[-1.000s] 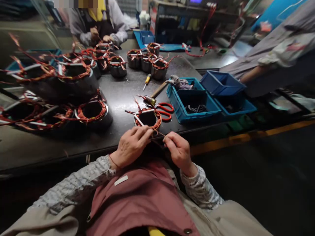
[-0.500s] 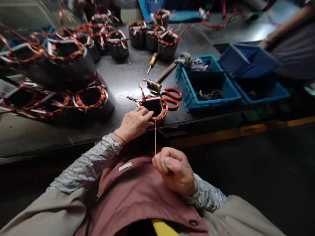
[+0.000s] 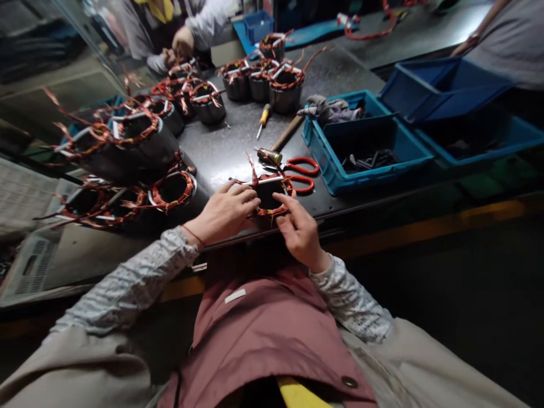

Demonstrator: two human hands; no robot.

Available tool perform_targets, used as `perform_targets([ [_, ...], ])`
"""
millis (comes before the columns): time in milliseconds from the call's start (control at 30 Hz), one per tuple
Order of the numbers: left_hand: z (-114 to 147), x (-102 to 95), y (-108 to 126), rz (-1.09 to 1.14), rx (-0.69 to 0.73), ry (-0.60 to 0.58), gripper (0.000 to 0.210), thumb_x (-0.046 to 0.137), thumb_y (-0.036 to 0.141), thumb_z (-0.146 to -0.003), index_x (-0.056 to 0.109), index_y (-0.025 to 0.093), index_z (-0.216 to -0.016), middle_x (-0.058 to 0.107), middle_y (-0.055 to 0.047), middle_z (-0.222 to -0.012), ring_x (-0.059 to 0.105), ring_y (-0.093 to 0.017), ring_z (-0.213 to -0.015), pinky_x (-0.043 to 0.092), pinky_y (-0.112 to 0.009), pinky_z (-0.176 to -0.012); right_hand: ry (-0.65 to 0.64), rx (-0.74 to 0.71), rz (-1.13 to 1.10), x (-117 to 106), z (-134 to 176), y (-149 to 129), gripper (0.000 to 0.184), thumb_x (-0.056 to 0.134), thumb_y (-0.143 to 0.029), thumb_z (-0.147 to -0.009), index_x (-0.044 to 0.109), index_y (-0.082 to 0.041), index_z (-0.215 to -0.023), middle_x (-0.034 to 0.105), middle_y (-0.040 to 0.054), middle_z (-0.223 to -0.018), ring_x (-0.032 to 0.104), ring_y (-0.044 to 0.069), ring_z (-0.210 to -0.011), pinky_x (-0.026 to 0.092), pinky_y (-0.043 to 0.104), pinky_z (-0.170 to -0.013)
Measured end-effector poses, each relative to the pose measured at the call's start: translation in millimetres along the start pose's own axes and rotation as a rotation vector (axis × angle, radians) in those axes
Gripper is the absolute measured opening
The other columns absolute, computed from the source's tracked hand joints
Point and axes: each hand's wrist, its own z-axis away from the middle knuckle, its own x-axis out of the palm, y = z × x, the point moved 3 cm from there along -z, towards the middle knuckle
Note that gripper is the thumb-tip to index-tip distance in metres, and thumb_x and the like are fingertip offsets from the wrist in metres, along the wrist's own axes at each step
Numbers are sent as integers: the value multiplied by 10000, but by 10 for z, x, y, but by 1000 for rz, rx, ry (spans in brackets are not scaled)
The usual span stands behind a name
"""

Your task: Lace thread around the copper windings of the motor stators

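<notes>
A motor stator (image 3: 272, 212) with a ring of reddish copper windings, tied with thin cord, stands at the bench's front edge. My left hand (image 3: 227, 212) lies over its left rim, fingers bent and closed against it. At the right rim is my right hand (image 3: 301, 229), its index finger stretched over the windings and its thumb apart below. No cord can be made out in the right hand. Just behind the stator lie red-handled scissors (image 3: 302, 173) and a hammer (image 3: 285, 136), whose metal head is close to the windings.
More wound stators (image 3: 136, 141) are stacked at left, with others (image 3: 285, 85) farther back. A yellow-handled screwdriver (image 3: 264, 116) lies mid-bench. Blue bins (image 3: 327, 164) with metal pieces and gloves (image 3: 335, 109) stand at right. A co-worker's hands (image 3: 182, 42) are at the back; another person's arm is at right.
My right hand has moved up and forward from near my chest to the stator's right rim, its fist opened. The taut cord no longer shows. The view has shifted slightly.
</notes>
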Motion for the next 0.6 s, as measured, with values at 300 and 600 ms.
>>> perform_targets([
  [300,-113,149,-257,206,226,80,351,394,399,-998,700,249,-1079,714,-26,-951,579,-166,-882,428,-313,-836,-184,-371,412,-88,-202,353,307,516,-370,-970,710,-189,-1123,731,106,-1103,703,197,-997,558,270,-828],
  [600,-101,136,72,260,-5,317,187,505,255,-939,675,186,-975,699,-28,-921,628,-164,-838,420,-330,-800,-387,-445,319,-237,-513,340,317,533,-372,-955,698,-156,-1118,710,104,-1085,684,181,-988,552,299,-876],
])
